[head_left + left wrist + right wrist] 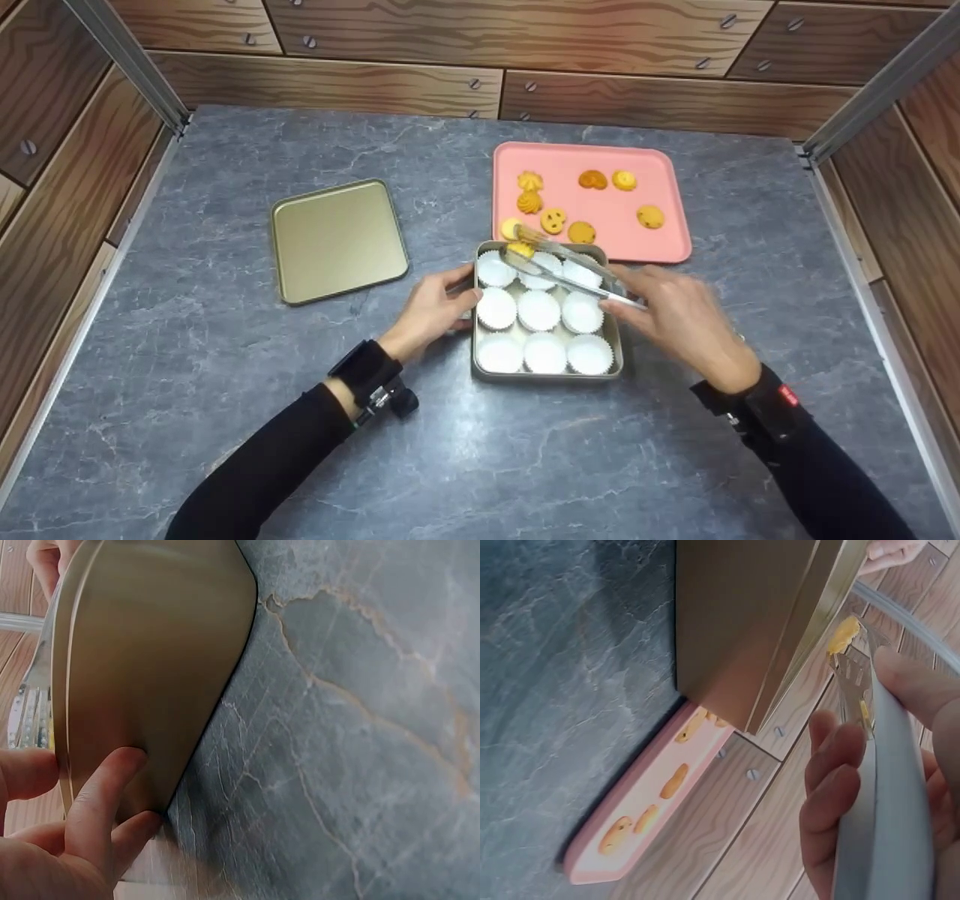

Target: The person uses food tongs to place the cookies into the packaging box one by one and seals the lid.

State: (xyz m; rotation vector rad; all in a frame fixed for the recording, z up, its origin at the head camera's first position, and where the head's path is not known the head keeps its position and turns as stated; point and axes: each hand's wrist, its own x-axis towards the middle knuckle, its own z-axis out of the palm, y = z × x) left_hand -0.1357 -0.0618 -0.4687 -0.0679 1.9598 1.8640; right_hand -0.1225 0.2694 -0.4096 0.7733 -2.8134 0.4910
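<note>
My right hand [679,319] grips metal tongs [577,283] over the far part of a square tin [480,371]. A yellow cookie [844,635] sits between the tong tips, above the far-left paper cup. Inside the tin stand rows of white paper cups [538,310], and no cookie shows in them. My left hand [431,311] holds the tin's left side, its thumb at the rim and its fingers [105,795] on the outer wall. Behind the tin, a pink tray [667,169] bears several cookies, among them a chocolate-chip cookie [650,217] and a pretzel-shaped one [553,220].
A gold tin lid [337,244] lies on the grey marbled table [450,465] to the left. Wood-patterned walls [405,82] bound the table at the back and sides. The tin's far edge overlaps the tray's near edge in the head view.
</note>
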